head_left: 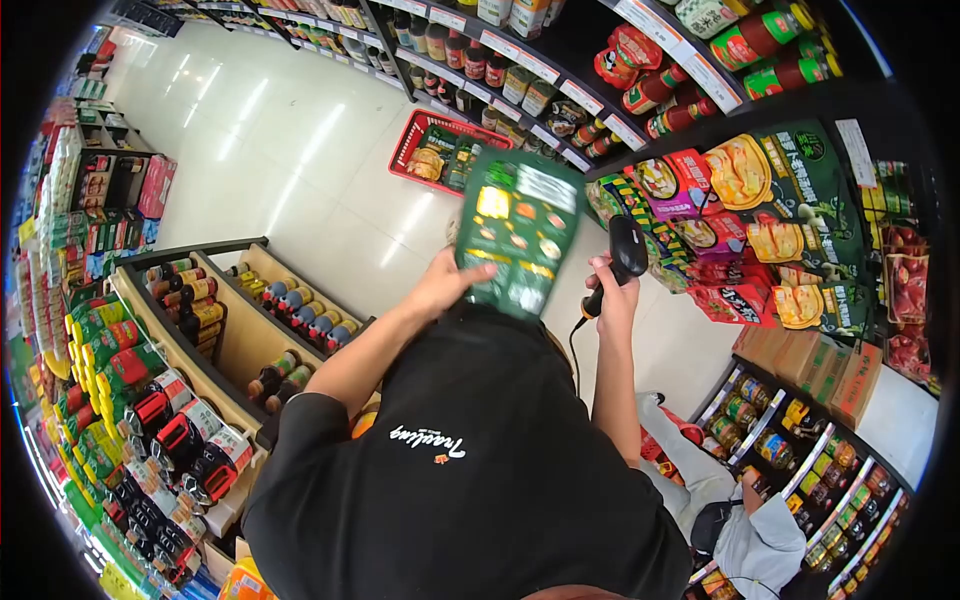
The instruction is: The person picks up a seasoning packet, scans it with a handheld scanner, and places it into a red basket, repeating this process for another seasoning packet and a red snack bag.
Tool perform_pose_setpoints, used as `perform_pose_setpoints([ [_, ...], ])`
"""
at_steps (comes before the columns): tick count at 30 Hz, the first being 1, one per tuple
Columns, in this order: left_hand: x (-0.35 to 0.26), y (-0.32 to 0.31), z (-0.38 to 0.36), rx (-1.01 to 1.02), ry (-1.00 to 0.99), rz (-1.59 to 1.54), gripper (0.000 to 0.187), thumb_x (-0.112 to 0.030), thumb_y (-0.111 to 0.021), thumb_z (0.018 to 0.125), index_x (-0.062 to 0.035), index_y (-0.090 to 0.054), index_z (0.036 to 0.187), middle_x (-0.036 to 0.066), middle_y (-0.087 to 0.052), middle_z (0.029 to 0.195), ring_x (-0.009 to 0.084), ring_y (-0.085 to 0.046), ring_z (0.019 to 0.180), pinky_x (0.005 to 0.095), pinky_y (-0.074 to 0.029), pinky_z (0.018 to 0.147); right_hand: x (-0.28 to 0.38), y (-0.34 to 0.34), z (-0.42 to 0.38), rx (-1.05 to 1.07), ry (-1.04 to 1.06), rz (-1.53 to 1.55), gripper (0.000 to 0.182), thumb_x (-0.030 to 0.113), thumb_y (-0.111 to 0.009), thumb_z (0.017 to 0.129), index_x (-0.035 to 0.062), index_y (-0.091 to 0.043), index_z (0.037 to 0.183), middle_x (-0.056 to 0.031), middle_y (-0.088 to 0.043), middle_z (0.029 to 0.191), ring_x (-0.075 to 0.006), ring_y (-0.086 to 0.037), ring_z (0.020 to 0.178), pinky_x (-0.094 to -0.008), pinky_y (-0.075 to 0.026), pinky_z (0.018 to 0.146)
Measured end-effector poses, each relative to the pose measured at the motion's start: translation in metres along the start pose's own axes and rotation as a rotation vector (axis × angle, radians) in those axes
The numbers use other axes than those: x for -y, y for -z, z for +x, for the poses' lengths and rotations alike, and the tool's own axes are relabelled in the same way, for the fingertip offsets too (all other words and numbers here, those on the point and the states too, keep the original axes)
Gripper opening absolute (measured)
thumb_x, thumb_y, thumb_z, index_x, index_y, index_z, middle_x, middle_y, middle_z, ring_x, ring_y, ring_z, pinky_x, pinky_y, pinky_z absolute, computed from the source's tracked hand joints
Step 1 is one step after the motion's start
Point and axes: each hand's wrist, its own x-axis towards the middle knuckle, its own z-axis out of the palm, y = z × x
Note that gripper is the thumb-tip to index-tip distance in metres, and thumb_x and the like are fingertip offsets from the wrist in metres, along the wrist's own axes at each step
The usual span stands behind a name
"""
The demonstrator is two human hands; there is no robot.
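Note:
My left hand grips a dark green food pouch by its lower left edge, with the thumb lying across its printed face. The pouch is held up in front of my body. In my right hand is a black handheld barcode scanner, its head pointing up and its cable hanging down. The scanner is to the right of the pouch, apart from it. Beyond the pouch, a red shopping basket on the floor contains similar green pouches.
Shelves of bottles and jars run along the far side. Hanging food packets are close on the right, above cardboard boxes. A wooden display rack stands left. Another person in grey is at the lower right.

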Motion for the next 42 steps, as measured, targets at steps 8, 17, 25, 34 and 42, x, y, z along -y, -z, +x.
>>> perform_pose_setpoints([
  [8, 0.073, 0.192, 0.032, -0.615, 0.423, 1.253, 0.039, -0.029, -0.06, 0.083, -0.0042, -0.061, 0.113, 0.022, -0.067, 0.096, 0.0365, -0.065, 0.093, 0.0455, -0.052, 0.08, -0.175, 0.124, 0.005, -0.12, -0.272, -0.374, 0.029, 0.02, -0.074, 0.077, 0.0019, -0.057, 0.092, -0.004, -0.058, 0.069, -0.0115, -0.049, 0.045, -0.0271, -0.041, 0.041],
  [17, 0.126, 0.325, -0.079, -0.868, 0.769, 1.241, 0.047, -0.039, -0.065, 0.078, -0.0027, -0.064, 0.107, 0.021, -0.066, 0.109, 0.0337, -0.063, 0.104, 0.0427, -0.05, 0.087, -0.288, 0.193, -0.153, -0.285, -0.893, -0.654, 0.021, 0.019, -0.065, 0.077, -0.001, -0.062, 0.071, -0.0122, -0.059, 0.059, -0.0276, -0.06, 0.054, -0.0399, -0.046, 0.05],
  [25, 0.058, 0.365, 0.032, -0.745, 0.543, 1.292, 0.051, -0.047, -0.063, 0.081, -0.0034, -0.062, 0.107, 0.021, -0.066, 0.105, 0.0382, -0.062, 0.102, 0.0468, -0.049, 0.086, -0.232, 0.022, -0.057, -0.127, -0.56, -0.753, 0.016, 0.014, -0.062, 0.071, 0.0003, -0.059, 0.062, -0.0104, -0.06, 0.055, -0.0197, -0.059, 0.049, -0.0348, -0.046, 0.05],
  [34, -0.036, 0.354, 0.168, -0.546, 0.139, 1.336, 0.045, -0.039, -0.068, 0.079, -0.0017, -0.062, 0.103, 0.023, -0.067, 0.098, 0.037, -0.065, 0.093, 0.0462, -0.051, 0.079, -0.127, -0.112, 0.04, -0.167, -0.143, -0.745, 0.021, 0.011, -0.062, 0.071, -0.0038, -0.057, 0.084, -0.0096, -0.062, 0.061, -0.0184, -0.065, 0.056, -0.0315, -0.05, 0.054],
  [42, -0.075, 0.337, 0.217, -0.255, -0.162, 0.691, 0.034, -0.029, -0.072, 0.079, 0.0004, -0.067, 0.095, 0.017, -0.07, 0.083, 0.0243, -0.068, 0.076, 0.0363, -0.051, 0.071, -0.221, -0.069, -0.026, -0.155, -0.494, -0.959, 0.021, 0.017, -0.063, 0.069, -0.0013, -0.062, 0.079, -0.0128, -0.064, 0.063, -0.0234, -0.068, 0.06, -0.0369, -0.053, 0.06],
])
